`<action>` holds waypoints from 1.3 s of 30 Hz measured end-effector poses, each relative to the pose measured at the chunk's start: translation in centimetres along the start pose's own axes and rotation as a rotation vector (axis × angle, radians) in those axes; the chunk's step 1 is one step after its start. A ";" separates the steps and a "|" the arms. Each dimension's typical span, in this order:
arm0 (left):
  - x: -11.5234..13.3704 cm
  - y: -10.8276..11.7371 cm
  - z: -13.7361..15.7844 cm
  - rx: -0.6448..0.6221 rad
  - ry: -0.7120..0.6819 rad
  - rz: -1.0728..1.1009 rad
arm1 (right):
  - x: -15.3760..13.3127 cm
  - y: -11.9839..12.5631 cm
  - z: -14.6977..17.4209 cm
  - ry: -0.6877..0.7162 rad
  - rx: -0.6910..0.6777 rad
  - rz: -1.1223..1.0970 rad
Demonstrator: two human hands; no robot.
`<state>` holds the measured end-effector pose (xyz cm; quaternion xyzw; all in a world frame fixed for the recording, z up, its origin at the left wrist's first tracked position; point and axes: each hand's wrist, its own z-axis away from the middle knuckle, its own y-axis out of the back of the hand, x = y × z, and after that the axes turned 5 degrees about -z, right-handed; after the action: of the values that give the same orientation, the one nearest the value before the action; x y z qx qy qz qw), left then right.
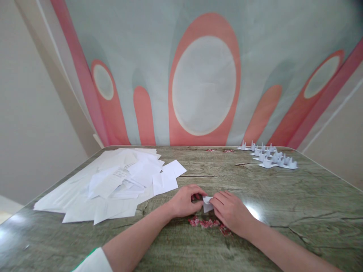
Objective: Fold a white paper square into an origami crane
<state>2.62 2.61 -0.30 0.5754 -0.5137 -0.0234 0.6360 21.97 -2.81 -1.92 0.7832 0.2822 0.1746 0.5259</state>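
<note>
A small piece of folded white paper (207, 205) is held between my two hands, just above or on the wooden table. My left hand (188, 200) pinches its left edge with thumb and fingers. From the right, my right hand (231, 211) closes over the paper's other side, its fingertips covering part of it. Only a pointed, creased middle part shows between the hands, so the full folded form is hidden. Below the paper lies a red and pink floral pattern (207, 223) on the tabletop, partly covered by my right hand.
Loose white paper sheets (82, 185) spread over the table's left side, with square pieces (164, 182) at their right edge. Several folded paper cranes (266, 162) stand in rows at the far right. Behind the wood-grain table (283, 196) hangs a patterned backdrop (155, 45).
</note>
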 end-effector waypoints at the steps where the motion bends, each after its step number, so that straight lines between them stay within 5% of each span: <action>1: 0.1 -0.1 0.0 0.003 0.001 -0.002 | 0.0 -0.1 0.0 -0.029 0.000 -0.019; 14: 0.7 -2.0 -0.6 0.154 0.159 -0.178 | 0.4 -1.0 0.0 -0.194 0.096 -0.210; 39: 1.6 -2.0 -0.4 0.184 0.267 -0.281 | 0.6 -1.6 -1.1 -0.267 0.093 -0.395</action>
<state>4.77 1.24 -0.71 0.6951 -0.3394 0.0117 0.6337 21.40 -1.20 -2.97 0.7523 0.3656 -0.0500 0.5457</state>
